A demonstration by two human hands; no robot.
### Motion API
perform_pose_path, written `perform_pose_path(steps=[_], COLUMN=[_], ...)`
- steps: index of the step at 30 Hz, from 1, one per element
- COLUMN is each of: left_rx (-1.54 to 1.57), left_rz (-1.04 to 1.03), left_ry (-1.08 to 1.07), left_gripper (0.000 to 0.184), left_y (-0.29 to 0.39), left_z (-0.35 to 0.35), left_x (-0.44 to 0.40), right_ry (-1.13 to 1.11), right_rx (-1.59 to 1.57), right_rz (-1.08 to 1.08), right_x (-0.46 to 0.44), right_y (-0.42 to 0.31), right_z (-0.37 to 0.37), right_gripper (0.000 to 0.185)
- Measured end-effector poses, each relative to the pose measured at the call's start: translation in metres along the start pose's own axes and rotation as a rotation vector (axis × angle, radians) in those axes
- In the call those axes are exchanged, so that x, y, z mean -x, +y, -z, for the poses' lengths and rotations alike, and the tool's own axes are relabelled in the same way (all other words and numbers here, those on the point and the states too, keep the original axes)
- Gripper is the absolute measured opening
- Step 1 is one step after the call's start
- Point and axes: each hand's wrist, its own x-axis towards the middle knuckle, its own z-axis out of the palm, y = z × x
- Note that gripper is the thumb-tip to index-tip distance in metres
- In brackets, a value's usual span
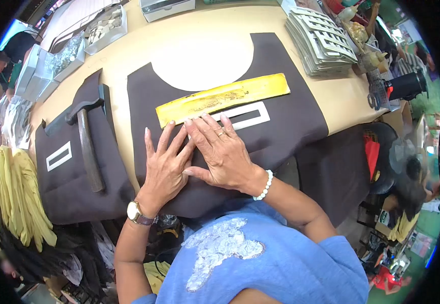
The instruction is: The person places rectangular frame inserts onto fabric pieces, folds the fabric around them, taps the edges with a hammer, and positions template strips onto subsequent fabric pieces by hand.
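Pressing down with both palms, you have your left hand and right hand flat on a dark cloth piece, fingers stretched and parted, neither gripping anything. Your right thumb lies against the left hand. A white frame sits on the cloth, partly covered by your right fingers, its bare end at 1 o'clock from the right hand. Just beyond your fingertips, at 12 o'clock, a stained yellow strip lies slantwise across the same cloth.

From your left hand, a hammer rests at 10 o'clock on a second dark cloth, with another white frame farther out. On the bench, a stack of cut-out sheets stands between 1 and 2 o'clock from your right hand.
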Motion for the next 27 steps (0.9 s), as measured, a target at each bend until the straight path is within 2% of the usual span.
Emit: perform_pose_path(steps=[2,5,9,13,23,27], left_rx=[0.008,0.024,0.037,0.037,0.025,0.003], left_rz=[0.008,0.012,0.024,0.037,0.049,0.052], left_ry=[-0.004,-0.013,0.002,0.030,0.049,0.052], left_gripper=[0.041,0.040,0.039,0.040,0.039,0.038], left_y=[0.002,0.000,0.000,0.003,0.004,0.005], left_z=[0.000,0.001,0.000,-0.002,-0.002,-0.002], left_x=[0.000,0.000,0.001,0.000,-0.002,-0.002], right_ry=[-0.025,0.096,0.177,0.091,-0.030,-0.065], right_rx=[-0.010,-0.139,0.024,0.248,0.384,0.460], right_rz=[0.011,0.049,0.003,-0.087,-0.019,-0.035], right_x=[-0.004,-0.008,-0.008,-0.003,-0.006,0.000], right_y=[0.000,-0.011,-0.010,-0.002,-0.003,0.020], right_z=[0.003,0.006,0.002,-0.001,0.005,0.027], right_gripper=[0.081,0.066,0.043,0.036,0.038,0.037])
